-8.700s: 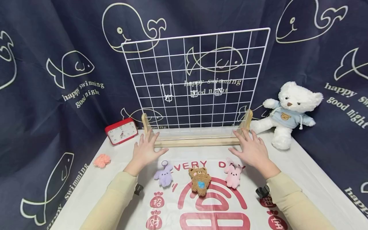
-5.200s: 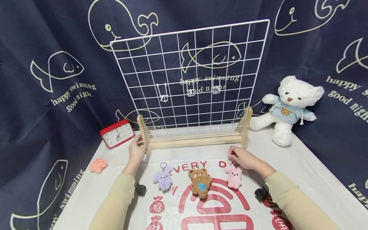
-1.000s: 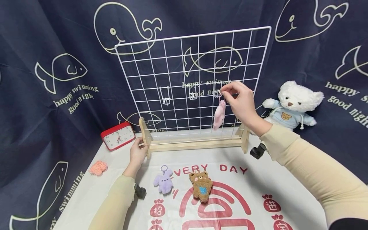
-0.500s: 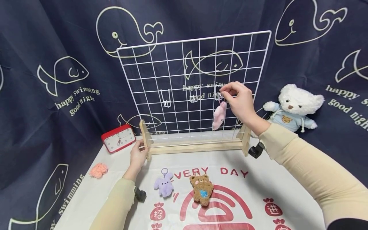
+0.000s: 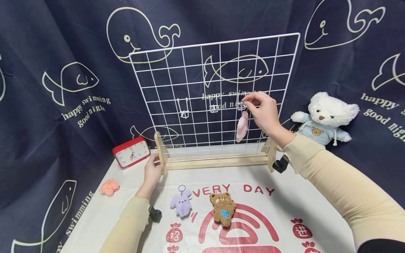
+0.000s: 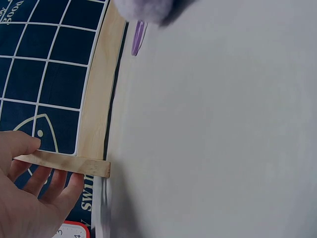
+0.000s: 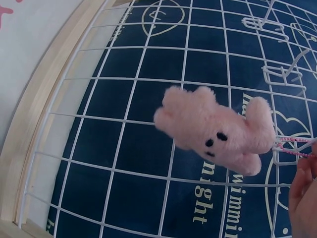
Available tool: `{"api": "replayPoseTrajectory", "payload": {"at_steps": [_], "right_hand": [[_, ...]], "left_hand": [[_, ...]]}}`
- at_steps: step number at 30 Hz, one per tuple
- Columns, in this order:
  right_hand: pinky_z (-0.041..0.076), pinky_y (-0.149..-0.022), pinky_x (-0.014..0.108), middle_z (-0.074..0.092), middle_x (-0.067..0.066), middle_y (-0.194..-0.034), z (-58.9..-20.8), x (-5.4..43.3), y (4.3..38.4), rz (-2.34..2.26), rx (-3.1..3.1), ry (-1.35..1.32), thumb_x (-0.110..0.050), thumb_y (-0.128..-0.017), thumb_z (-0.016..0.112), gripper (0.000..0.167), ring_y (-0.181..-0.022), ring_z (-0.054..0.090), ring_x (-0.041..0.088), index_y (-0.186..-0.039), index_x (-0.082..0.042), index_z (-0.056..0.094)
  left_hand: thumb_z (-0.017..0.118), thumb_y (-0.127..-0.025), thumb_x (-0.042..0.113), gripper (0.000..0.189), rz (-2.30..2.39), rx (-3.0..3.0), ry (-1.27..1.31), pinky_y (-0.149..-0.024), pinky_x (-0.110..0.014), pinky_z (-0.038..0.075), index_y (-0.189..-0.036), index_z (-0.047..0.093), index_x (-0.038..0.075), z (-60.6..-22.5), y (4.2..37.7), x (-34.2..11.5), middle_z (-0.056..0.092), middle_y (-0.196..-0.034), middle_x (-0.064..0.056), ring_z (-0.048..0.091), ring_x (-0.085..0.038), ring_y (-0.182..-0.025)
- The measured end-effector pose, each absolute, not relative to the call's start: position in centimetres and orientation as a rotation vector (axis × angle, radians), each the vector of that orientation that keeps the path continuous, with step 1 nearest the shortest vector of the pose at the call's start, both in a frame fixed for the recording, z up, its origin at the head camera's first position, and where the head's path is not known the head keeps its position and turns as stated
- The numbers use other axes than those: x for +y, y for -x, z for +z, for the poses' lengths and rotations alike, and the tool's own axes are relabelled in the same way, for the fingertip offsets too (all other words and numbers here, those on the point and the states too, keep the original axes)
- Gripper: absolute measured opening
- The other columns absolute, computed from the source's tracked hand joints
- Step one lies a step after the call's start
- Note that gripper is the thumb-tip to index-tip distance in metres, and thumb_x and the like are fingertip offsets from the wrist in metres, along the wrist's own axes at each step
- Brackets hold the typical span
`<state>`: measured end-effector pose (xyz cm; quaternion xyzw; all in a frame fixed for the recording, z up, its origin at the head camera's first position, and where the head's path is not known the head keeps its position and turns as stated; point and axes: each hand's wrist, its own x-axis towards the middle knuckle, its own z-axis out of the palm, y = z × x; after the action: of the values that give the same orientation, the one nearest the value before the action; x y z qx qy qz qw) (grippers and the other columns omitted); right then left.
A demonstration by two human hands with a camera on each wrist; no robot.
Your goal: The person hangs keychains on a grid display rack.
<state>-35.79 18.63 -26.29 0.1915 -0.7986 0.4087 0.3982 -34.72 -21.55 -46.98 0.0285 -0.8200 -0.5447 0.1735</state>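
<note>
A white wire grid point(image 5: 215, 43) stands upright in a wooden base. My left hand point(image 5: 153, 172) grips the base's left side post point(image 6: 74, 162), thumb on one face and fingers on the other in the left wrist view. My right hand point(image 5: 264, 110) pinches the pink bead chain point(image 7: 294, 140) of a pink plush keychain point(image 7: 218, 129) at the rightmost hook point(image 5: 241, 106). The pink plush hangs in front of the grid; the fingertips are partly cut off in the right wrist view. A purple plush keychain point(image 5: 181, 205) and a brown bear plush point(image 5: 223, 209) lie on the table.
Two more white hooks hang on the grid, a left hook point(image 5: 183, 113) and a middle hook point(image 5: 213, 108). A red alarm clock point(image 5: 132, 152) and a coral yarn bundle point(image 5: 109, 187) are at left. A white teddy bear point(image 5: 326, 119) sits at right, close to the right forearm.
Since the older frames, my right hand has lifted the pink plush from the table to the right hook, and my left hand has taken hold of the post. Lately the plush only sways slightly.
</note>
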Motion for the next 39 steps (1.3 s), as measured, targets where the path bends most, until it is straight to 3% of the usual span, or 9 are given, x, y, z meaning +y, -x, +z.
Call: {"api": "replayPoseTrajectory", "payload": {"at_steps": [11,22,26,31,39], "right_hand": [[0.041,-0.068,0.015,0.070,0.010,-0.102,-26.6,18.5,35.8,0.974,-2.095,-0.451,-0.003,-0.097,0.067,0.013,-0.084,0.060,0.017,-0.105,-0.003,0.077],[0.046,-0.069,0.023,0.068,0.013,-0.094,-26.8,18.5,36.0,0.998,-2.029,-0.448,-0.003,-0.095,0.070,0.008,-0.080,0.064,0.022,-0.102,0.000,0.072],[0.043,-0.066,0.015,0.068,0.012,-0.094,-26.9,18.5,35.8,1.035,-2.017,-0.429,-0.005,-0.094,0.072,0.011,-0.080,0.062,0.019,-0.104,0.000,0.070],[0.044,-0.066,0.017,0.068,0.011,-0.094,-27.6,18.8,35.3,1.093,-2.007,-0.414,-0.009,-0.096,0.070,0.017,-0.078,0.058,0.007,-0.109,0.000,0.066],[0.042,-0.064,0.018,0.065,0.007,-0.091,-29.8,19.3,33.7,1.170,-2.010,-0.442,-0.009,-0.099,0.064,0.018,-0.078,0.055,0.005,-0.113,0.001,0.061]], "left_hand": [[0.063,-0.091,-0.004,0.040,-1.548,-2.333,-0.087,-0.102,-0.052,0.053,-0.130,0.058,-0.003,-47.0,34.7,-21.5,0.062,-0.125,-0.028,0.061,-0.044,-0.117],[0.063,-0.091,-0.003,0.041,-1.557,-2.343,-0.094,-0.101,-0.053,0.054,-0.132,0.057,-0.003,-46.9,34.8,-21.5,0.061,-0.126,-0.028,0.060,-0.045,-0.118],[0.063,-0.091,-0.003,0.041,-1.556,-2.338,-0.086,-0.100,-0.053,0.054,-0.131,0.057,-0.003,-46.8,34.7,-21.5,0.062,-0.126,-0.028,0.060,-0.045,-0.118],[0.063,-0.091,-0.004,0.038,-1.545,-2.330,-0.070,-0.099,-0.053,0.055,-0.129,0.058,-0.003,-46.7,34.6,-21.5,0.062,-0.124,-0.029,0.061,-0.046,-0.115],[0.063,-0.091,-0.005,0.036,-1.538,-2.321,-0.068,-0.099,-0.052,0.055,-0.126,0.059,-0.005,-46.9,34.8,-21.5,0.063,-0.123,-0.030,0.062,-0.047,-0.113]]}}
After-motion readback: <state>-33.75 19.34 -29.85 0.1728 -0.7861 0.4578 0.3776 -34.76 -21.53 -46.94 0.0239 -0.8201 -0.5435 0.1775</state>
